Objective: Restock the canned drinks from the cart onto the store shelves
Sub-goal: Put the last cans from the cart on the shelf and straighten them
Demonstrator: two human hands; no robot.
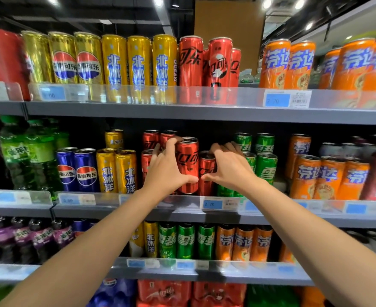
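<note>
Head view, close before shelves (204, 116)

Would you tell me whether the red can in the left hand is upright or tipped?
Upright: the red can shows its top rim level above a vertical body, with the left hand wrapped around its side.

We read 2.70 on the blue price tag (277, 99) at the top shelf's edge, below the orange cans. Left of that tag, the yellow cans (139, 60) carry 北冰洋 and OCEAN. Below it, a second price tag (212, 204) reads 2.20 under the red cans.
</note>
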